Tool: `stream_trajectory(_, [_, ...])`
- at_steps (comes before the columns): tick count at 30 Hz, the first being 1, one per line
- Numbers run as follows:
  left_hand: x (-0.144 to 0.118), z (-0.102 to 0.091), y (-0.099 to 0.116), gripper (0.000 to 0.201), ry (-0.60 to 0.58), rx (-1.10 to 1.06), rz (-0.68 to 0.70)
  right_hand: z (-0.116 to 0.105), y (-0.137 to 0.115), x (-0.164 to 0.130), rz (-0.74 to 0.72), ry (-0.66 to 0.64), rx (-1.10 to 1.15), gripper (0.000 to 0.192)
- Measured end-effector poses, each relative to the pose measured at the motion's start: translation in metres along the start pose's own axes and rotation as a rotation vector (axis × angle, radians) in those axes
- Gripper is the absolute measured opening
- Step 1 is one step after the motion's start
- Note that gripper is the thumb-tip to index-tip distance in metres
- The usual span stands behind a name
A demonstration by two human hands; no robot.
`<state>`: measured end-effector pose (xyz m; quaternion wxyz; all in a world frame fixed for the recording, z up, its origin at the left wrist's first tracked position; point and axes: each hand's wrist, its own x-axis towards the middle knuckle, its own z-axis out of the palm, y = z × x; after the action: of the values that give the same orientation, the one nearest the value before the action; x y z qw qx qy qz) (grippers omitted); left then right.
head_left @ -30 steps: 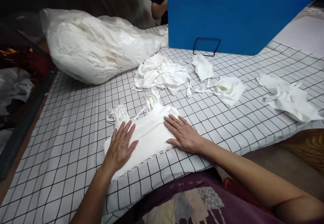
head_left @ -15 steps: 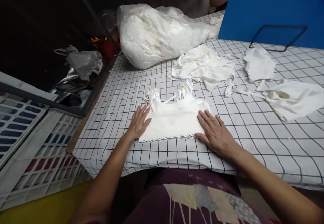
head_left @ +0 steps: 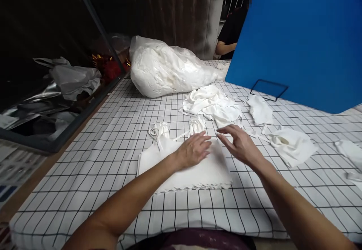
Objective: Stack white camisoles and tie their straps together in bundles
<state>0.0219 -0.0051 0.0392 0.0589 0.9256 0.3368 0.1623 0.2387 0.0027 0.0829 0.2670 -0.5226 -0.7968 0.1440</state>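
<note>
A neat stack of white strappy tops (head_left: 195, 174) lies on the grid-patterned tablecloth in front of me. Its layered edges face me and its bunched straps (head_left: 160, 131) point away. Across the upper middle of the stack reaches my left hand (head_left: 194, 150), fingers extended; whether it presses on the cloth I cannot tell. Just off the stack's upper right corner is my right hand (head_left: 237, 142), thumb and fingers apart with nothing between them. Beyond the stack sits a loose heap of white tops (head_left: 212, 103).
A clear bag stuffed with white cloth (head_left: 169, 69) rests at the back. More white garments (head_left: 292, 146) lie to the right on the tablecloth (head_left: 113, 163). A large blue board (head_left: 296, 42) stands behind them, with a person (head_left: 232, 31) beyond it. A dark frame (head_left: 96, 118) borders the left.
My left hand has moved from the stack's left edge onto its upper middle. My right hand has shifted from the right side to the upper right corner. The view has tilted up.
</note>
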Motion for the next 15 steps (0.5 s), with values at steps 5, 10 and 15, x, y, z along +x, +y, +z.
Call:
stream_trajectory(5, [0.01, 0.023, -0.01, 0.054, -0.114, -0.037, -0.016, 0.044, 0.027, 0.075, 0.351, -0.256, 0.332, 0.032])
stream_trajectory(10, [0.008, 0.023, -0.014, 0.059, -0.148, -0.102, -0.032, 0.082, 0.046, 0.091, 0.447, -0.371, 0.53, 0.035])
stream_trajectory(15, [0.009, 0.024, -0.015, 0.066, -0.171, -0.13, -0.038, 0.057, 0.036, 0.099, 0.546, -0.432, 1.023, 0.031])
